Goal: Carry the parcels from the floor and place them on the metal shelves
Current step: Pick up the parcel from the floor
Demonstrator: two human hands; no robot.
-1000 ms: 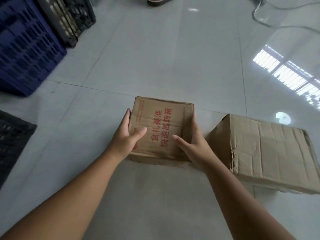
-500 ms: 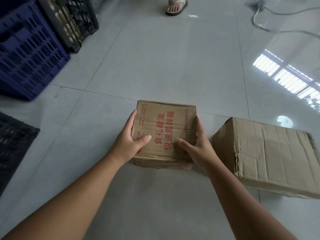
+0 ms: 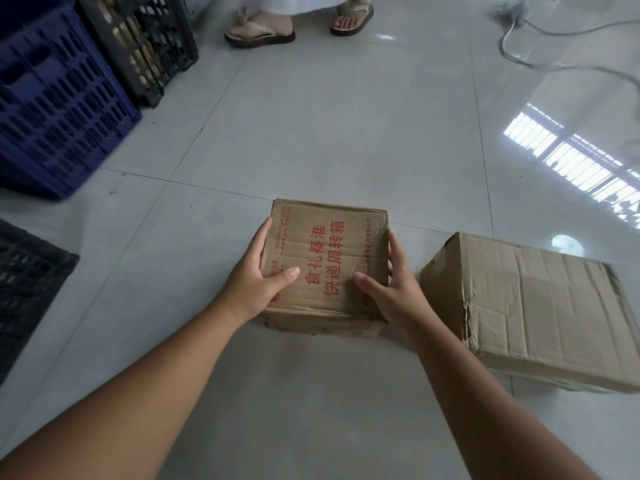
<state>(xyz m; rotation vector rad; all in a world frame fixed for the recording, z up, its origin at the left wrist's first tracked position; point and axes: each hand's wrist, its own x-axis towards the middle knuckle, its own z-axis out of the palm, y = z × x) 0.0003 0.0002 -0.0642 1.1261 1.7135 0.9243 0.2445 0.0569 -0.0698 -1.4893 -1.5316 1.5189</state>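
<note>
A small cardboard parcel (image 3: 325, 258) with red printed characters sits in the middle of the grey tiled floor. My left hand (image 3: 256, 282) clasps its left side, thumb lying on the top face. My right hand (image 3: 394, 292) clasps its right side the same way. Whether the parcel is off the floor I cannot tell. A larger, creased plain parcel (image 3: 540, 313) lies on the floor just to the right, close to my right wrist. No metal shelves are in view.
A blue plastic crate (image 3: 59, 109) and a black crate (image 3: 142, 39) stand at the far left. Another black crate (image 3: 24, 285) sits at the left edge. A person's sandalled feet (image 3: 263, 27) stand at the top. A cable (image 3: 554, 60) trails at the top right.
Both hands keep the same hold on the small parcel. The view has tilted up, so the other person's feet and more of the crates now show.
</note>
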